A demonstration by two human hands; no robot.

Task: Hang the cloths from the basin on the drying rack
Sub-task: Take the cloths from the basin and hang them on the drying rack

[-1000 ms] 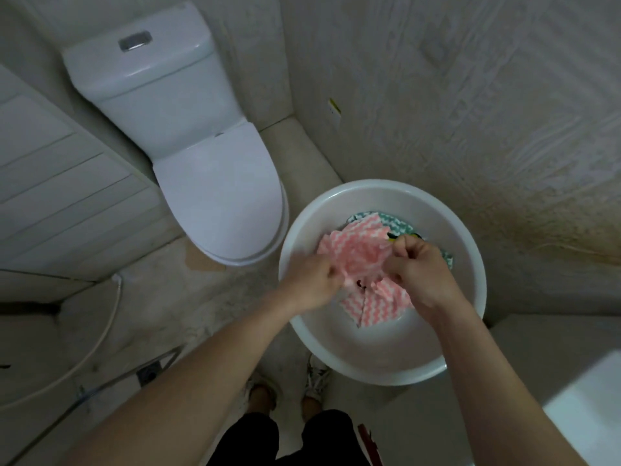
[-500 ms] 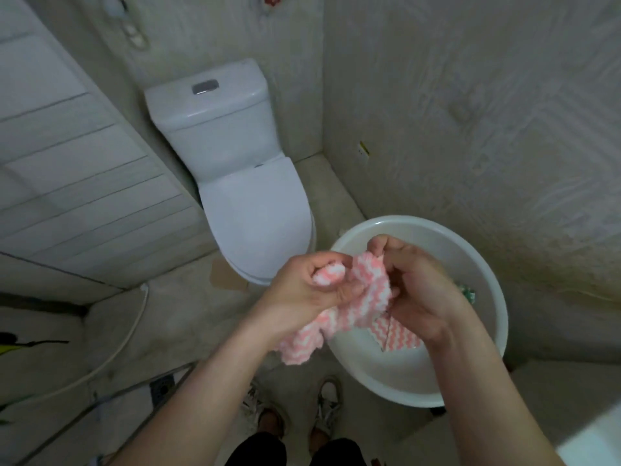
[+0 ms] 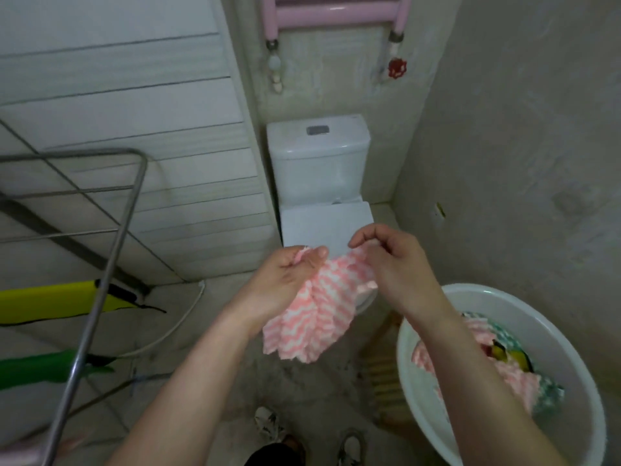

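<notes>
A pink-and-white zigzag cloth [image 3: 316, 317] hangs bunched between my hands, in front of the toilet. My left hand [image 3: 289, 280] grips its upper left edge. My right hand [image 3: 393, 264] pinches its upper right edge. The white basin [image 3: 568, 334] stands on the floor at the lower right, partly behind my right forearm. In it lie another pink cloth [image 3: 514, 381], a teal cloth [image 3: 547, 395] and something yellow [image 3: 504, 354]. The metal drying rack [image 3: 131, 203] stands at the left, with a yellow cloth [image 3: 53, 301] and a green cloth [image 3: 40, 368] on it.
A white toilet [image 3: 319, 163] stands against the back wall with a pink pipe rack [image 3: 336, 11] above it. Tiled walls close in on the right and the left. A white hose [image 3: 168, 331] runs across the floor. My feet [image 3: 268, 425] show at the bottom.
Both hands have lifted the pink cloth out of the basin and moved it left. The view has tilted up, so the drying rack has come into sight.
</notes>
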